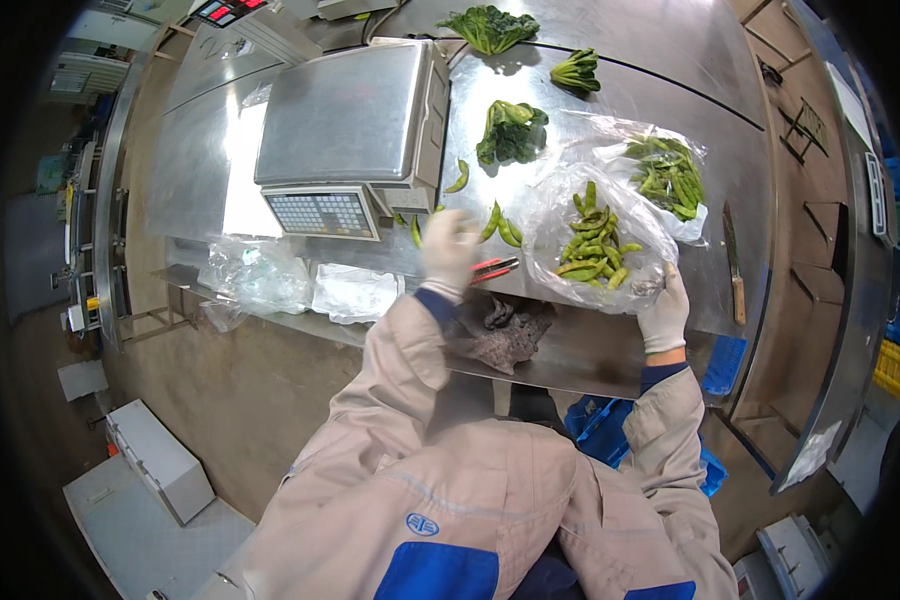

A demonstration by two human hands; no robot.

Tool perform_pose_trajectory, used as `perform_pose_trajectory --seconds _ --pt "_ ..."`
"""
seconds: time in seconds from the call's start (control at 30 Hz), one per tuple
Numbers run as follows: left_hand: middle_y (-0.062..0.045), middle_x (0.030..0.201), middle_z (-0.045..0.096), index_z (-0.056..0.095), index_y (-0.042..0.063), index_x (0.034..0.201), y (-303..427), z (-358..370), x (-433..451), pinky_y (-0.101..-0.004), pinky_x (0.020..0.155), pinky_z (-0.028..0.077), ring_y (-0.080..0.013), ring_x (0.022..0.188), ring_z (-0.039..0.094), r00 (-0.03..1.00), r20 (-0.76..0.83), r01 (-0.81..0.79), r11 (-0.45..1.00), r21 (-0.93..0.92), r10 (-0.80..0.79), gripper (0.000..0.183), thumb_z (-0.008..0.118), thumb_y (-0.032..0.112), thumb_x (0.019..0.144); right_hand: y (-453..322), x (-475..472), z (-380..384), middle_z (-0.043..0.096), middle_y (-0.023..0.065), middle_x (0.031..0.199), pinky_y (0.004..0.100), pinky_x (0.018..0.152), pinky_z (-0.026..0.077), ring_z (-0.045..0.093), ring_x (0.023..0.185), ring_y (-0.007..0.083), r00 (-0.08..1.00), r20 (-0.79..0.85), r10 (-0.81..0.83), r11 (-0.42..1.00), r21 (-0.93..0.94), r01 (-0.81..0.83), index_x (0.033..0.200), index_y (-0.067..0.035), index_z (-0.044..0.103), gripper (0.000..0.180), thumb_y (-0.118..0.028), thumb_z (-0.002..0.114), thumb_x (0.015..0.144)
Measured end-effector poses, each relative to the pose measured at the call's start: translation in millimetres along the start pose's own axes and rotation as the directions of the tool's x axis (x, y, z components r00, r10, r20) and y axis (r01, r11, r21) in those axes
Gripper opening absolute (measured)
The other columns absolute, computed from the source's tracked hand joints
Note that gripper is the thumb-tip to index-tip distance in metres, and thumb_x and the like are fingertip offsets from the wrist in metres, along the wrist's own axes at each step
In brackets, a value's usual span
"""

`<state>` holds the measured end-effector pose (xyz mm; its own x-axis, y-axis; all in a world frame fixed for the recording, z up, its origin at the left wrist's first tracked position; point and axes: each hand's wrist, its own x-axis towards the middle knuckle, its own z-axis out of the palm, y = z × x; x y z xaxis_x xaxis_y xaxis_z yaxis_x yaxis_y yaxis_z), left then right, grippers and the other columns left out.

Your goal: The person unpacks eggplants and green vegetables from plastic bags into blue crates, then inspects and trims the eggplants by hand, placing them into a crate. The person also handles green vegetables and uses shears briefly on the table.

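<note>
My left hand (450,244), in a white glove, is motion-blurred over the steel table in front of the scale. Loose green soybean pods (508,232) lie on both sides of it; whether its fingers hold one cannot be made out. Just right of that wrist rests a small red-handled tool (493,270). My gloved right hand (666,311) grips the near right rim of an open transparent plastic bag (637,289). Inside the bag is a heap of green pods (592,247). Behind it stands a second plastic bag (690,229) with more pods (671,176).
A weighing scale (337,120) takes up the table's left part. Bunches of leafy greens (511,131) lie farther back. A wooden-handled knife (733,262) lies at right. Along the lower ledge are a grey rag (510,346) and plastic bags (259,274). Blue crates (600,427) stand below.
</note>
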<state>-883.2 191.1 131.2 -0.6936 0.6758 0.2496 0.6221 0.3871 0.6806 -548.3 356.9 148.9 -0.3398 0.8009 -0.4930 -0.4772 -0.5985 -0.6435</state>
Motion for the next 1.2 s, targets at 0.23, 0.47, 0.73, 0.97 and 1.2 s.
perform_pose_trajectory --seconds 0.23,0.47,0.73,0.97,1.2 --pt "-0.028 0.141 0.058 0.060 -0.003 0.131 -111.6 8.0 -12.2 -0.0516 0.102 0.052 -0.0475 0.121 0.061 0.933 -0.117 0.359 0.840 0.407 -0.342 0.063 0.081 0.036 0.086 -14.0 1.3 3.1 0.067 0.0058 0.103 0.0359 0.076 0.056 0.065 0.086 0.0183 0.993 -0.117 0.013 0.992 -0.124 -0.028 0.129 -0.003 0.063 0.030 -0.024 0.053 0.110" --pt "-0.023 0.142 0.058 0.066 0.005 0.124 -126.6 20.0 -15.6 -0.0547 0.100 0.052 -0.0437 0.122 0.061 0.902 -0.068 0.385 0.722 0.575 -0.427 0.059 0.076 0.050 0.087 -14.1 -9.5 -8.8 0.068 0.0079 0.107 0.0342 0.078 0.056 0.067 0.087 0.0193 0.997 -0.030 -0.074 0.963 -0.262 0.063 0.131 -0.001 0.063 0.032 -0.022 0.050 0.111" --pt "-0.019 0.133 0.063 0.067 0.007 0.126 -94.5 17.4 -42.4 -0.0506 0.102 0.050 -0.0431 0.120 0.059 0.937 0.230 0.111 0.848 0.519 -0.263 0.052 0.080 0.036 0.086 -11.5 -3.8 -20.5 0.069 0.0106 0.125 0.0356 0.094 0.056 0.067 0.109 0.0205 0.997 -0.069 -0.014 0.986 -0.164 0.003 0.136 0.001 0.063 0.035 -0.021 0.052 0.110" --pt "-0.016 0.123 0.066 0.069 0.009 0.117 -60.9 63.9 -5.0 -0.0472 0.094 0.056 -0.0374 0.113 0.066 0.890 0.410 0.064 0.945 0.322 -0.200 0.032 0.076 0.022 0.089 -19.6 -8.5 -27.2 0.069 0.0097 0.122 0.0352 0.093 0.056 0.067 0.108 0.0193 0.990 0.059 -0.130 0.906 -0.400 0.143 0.133 0.002 0.063 0.034 -0.021 0.050 0.111" --pt "-0.013 0.129 0.065 0.057 0.010 0.135 39.1 94.1 14.7 -0.0461 0.094 0.058 -0.0312 0.122 0.065 0.840 0.454 -0.003 0.834 0.553 -0.298 0.052 0.075 0.032 0.091 -31.1 -10.7 -40.0 0.070 0.0110 0.118 0.0350 0.089 0.058 0.069 0.101 0.0198 0.992 0.015 -0.129 0.896 -0.427 0.123 0.131 0.002 0.062 0.034 -0.021 0.046 0.113"
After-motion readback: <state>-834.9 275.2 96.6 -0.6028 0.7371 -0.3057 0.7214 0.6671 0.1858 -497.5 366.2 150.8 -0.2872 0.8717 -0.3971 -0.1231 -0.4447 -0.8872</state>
